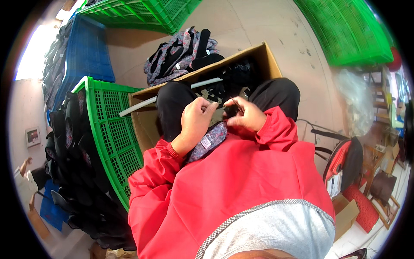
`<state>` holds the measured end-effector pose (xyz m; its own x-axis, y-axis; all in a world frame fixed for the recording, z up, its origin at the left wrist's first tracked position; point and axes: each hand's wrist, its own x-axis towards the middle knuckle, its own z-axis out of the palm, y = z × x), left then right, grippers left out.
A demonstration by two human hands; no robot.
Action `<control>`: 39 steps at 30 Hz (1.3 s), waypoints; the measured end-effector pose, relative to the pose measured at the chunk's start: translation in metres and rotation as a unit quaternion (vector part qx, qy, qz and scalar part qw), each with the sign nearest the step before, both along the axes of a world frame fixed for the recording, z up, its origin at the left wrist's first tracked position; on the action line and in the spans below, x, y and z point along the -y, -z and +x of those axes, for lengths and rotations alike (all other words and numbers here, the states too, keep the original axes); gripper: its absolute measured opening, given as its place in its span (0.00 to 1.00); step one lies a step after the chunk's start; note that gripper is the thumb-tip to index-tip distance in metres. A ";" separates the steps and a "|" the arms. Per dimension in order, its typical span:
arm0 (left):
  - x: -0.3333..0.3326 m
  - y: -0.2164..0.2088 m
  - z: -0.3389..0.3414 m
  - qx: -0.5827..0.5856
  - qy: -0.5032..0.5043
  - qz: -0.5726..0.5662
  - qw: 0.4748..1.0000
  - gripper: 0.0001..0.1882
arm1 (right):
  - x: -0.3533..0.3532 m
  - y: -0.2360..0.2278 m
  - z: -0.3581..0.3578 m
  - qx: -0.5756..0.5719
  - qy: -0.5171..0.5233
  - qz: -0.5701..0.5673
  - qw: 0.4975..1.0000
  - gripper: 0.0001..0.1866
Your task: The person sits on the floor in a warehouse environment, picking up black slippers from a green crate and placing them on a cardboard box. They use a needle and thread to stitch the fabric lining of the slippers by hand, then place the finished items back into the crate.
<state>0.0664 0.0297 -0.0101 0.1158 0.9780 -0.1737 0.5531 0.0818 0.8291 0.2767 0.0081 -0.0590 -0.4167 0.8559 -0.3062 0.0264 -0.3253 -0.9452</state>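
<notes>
My left hand [199, 117] is closed in a pinch, thumb against fingers, above my lap. Whatever lies between its fingertips is too small to make out. Close beside it, my right hand [246, 115] is curled around a small dark tool [232, 109] with a thin blade-like part, possibly thread snips. Below both hands a grey patterned fabric piece [212, 141] with a white label and dark edging rests against my red smock. Its near end lies by my left wrist.
A cardboard box [269, 60] with dark scraps stands at my knees, a white rod [142, 105] across it. Beyond lies a pile of patterned and black pieces [181, 56]. A green crate [113, 125] with black pieces beside it stands left; another green crate [345, 34] is far right.
</notes>
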 end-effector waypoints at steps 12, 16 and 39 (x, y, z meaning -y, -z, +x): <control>-0.031 -0.073 -0.080 -0.087 -0.075 0.351 0.929 0.05 | 0.000 0.003 -0.005 -0.173 0.078 -0.104 0.976 0.11; -0.002 -0.076 -0.079 0.003 -0.165 0.360 0.918 0.10 | -0.016 -0.014 0.015 -0.080 0.162 -0.076 0.981 0.10; 0.025 0.007 0.019 0.416 -0.209 -0.220 0.857 0.19 | 0.033 -0.039 -0.021 0.109 0.143 0.248 0.952 0.13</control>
